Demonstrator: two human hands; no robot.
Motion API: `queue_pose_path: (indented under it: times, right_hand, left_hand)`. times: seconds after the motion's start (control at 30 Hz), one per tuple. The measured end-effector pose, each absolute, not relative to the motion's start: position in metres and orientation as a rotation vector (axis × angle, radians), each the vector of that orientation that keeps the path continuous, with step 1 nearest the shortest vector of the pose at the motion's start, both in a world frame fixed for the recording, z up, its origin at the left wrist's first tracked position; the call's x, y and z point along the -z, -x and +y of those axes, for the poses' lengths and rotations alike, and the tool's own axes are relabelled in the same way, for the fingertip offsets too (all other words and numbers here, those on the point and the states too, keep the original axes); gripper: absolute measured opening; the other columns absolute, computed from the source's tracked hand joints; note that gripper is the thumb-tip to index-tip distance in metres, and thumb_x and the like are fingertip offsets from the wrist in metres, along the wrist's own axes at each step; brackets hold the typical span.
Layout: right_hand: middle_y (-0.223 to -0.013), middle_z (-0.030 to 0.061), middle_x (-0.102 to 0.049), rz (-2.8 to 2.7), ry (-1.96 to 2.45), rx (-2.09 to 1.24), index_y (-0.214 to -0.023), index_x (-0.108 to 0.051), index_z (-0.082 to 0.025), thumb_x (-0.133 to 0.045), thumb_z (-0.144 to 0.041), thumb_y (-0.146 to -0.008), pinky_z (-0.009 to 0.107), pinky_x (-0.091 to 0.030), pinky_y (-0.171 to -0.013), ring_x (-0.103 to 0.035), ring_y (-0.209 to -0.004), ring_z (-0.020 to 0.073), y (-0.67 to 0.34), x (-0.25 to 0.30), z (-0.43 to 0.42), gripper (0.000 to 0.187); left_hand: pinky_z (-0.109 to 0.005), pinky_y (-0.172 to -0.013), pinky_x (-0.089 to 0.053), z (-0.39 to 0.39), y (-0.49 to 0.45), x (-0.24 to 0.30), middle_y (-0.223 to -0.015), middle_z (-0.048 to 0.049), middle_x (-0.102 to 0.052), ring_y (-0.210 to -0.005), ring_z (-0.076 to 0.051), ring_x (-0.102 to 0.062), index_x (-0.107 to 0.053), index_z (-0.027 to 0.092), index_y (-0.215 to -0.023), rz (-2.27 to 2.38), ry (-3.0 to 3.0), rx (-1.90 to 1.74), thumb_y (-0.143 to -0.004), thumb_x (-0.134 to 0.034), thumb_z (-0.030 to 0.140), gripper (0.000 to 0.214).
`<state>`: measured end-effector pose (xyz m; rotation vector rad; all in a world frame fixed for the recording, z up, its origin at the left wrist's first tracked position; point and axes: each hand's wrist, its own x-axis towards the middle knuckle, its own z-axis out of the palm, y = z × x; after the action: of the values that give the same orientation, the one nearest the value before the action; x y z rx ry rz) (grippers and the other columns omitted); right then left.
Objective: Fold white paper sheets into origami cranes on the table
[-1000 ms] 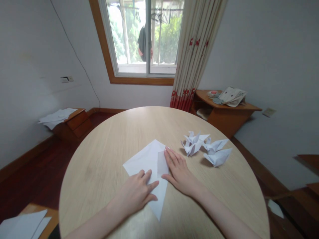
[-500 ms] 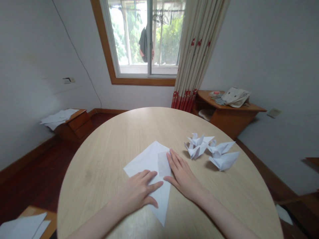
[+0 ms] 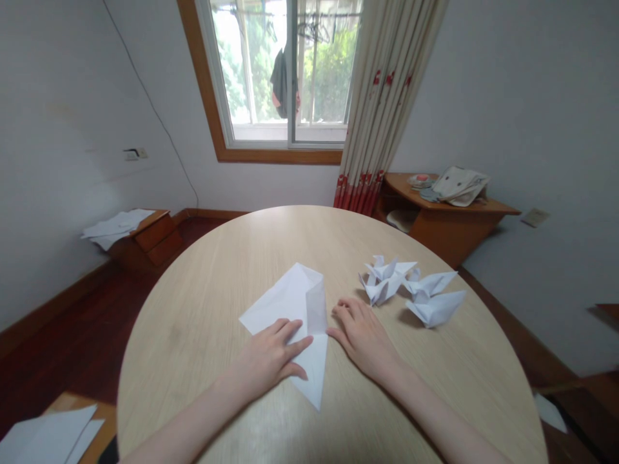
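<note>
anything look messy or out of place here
Nothing on the table looks spilled, and the folded sheet seems intact. Only the loose papers on the low cabinet by the left wall look untidy, jutting crookedly past its edge.

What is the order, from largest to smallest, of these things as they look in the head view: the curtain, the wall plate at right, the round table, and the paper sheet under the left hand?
1. Round table
2. Curtain
3. Paper sheet, partly covered by the left hand
4. Wall plate
</note>
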<state>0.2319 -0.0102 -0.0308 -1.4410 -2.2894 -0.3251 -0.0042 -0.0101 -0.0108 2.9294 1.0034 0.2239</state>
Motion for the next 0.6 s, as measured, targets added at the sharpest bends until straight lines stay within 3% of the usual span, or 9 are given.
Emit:
queue_pose_path:
  times: [0.07, 0.17, 0.37, 0.6]
  right_hand:
    - [-0.088, 0.0084, -0.063, -2.347, 1.452, 0.309, -0.084, -0.059, -0.018, -0.050, -0.030, -0.095, 0.035, -0.046, -0.070, -0.059, -0.082, 0.0231, -0.230, 0.028, -0.012, 0.019]
    - [-0.075, 0.0047, -0.061, -2.411, 1.453, 0.323, -0.074, -0.057, -0.018, -0.047, -0.026, -0.097, 0.032, -0.042, -0.063, -0.059, -0.071, 0.0206, -0.229, 0.029, -0.014, 0.026]
    - [-0.071, 0.0024, -0.061, -2.477, 1.419, 0.175, -0.073, -0.057, -0.018, -0.044, -0.022, -0.098, 0.028, -0.041, -0.062, -0.060, -0.068, 0.0179, -0.227, 0.028, -0.017, 0.028]
    - [-0.071, 0.0012, -0.062, -2.534, 1.387, -0.036, -0.072, -0.058, -0.017, -0.053, -0.018, -0.092, 0.026, -0.041, -0.062, -0.061, -0.068, 0.0169, -0.224, 0.020, -0.020, 0.021]
  left_hand:
    - [-0.044, -0.091, -0.051, -0.010, 0.004, 0.011, -0.130, -0.0148, -0.054, -0.114, -0.030, -0.052, -0.056, 0.020, -0.130, 1.004, -2.926, -0.223, -0.083, -0.062, 0.049, 0.056]
    - [-0.045, -0.091, -0.050, -0.011, 0.005, 0.011, -0.131, -0.0145, -0.054, -0.114, -0.030, -0.052, -0.056, 0.021, -0.130, 1.000, -2.910, -0.241, -0.087, -0.059, 0.046, 0.050]
    - [-0.046, -0.094, -0.048, -0.013, 0.007, 0.013, -0.133, -0.0121, -0.052, -0.117, -0.028, -0.049, -0.055, 0.024, -0.131, 1.007, -2.863, -0.318, -0.097, -0.048, 0.035, 0.037]
    - [-0.045, -0.096, -0.047, -0.013, 0.007, 0.011, -0.135, -0.0119, -0.050, -0.120, -0.028, -0.047, -0.053, 0.024, -0.134, 1.005, -2.852, -0.254, -0.096, -0.051, 0.030, 0.038]
